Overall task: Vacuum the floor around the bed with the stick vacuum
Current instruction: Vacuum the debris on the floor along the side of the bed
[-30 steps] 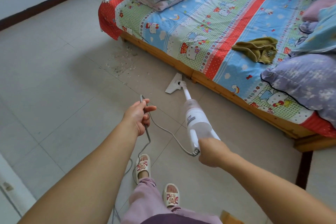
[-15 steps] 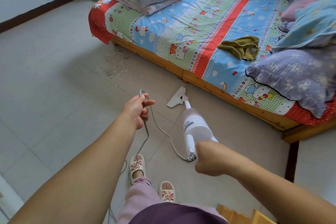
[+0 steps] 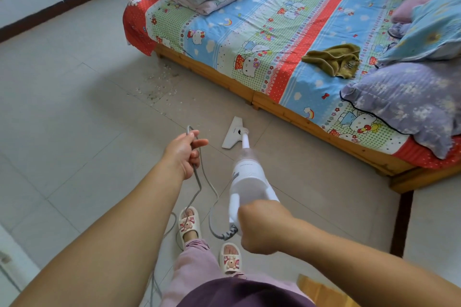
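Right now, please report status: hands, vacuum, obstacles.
Right hand grips vacuum. Left hand holds cord. Head short of crumbs.

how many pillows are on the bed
2 clearly: a purple floral pillow at the bed's near right end and a blue one just behind it. More may be hidden beyond the frame's right edge.

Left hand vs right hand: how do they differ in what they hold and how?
The left hand holds a loop of the grey cord loosely, its forefinger sticking out; the right hand is a closed fist around the handle of the vacuum. The left hand is held out farther ahead; the right hand is nearer the body. Both are bare and both hold part of the same machine.
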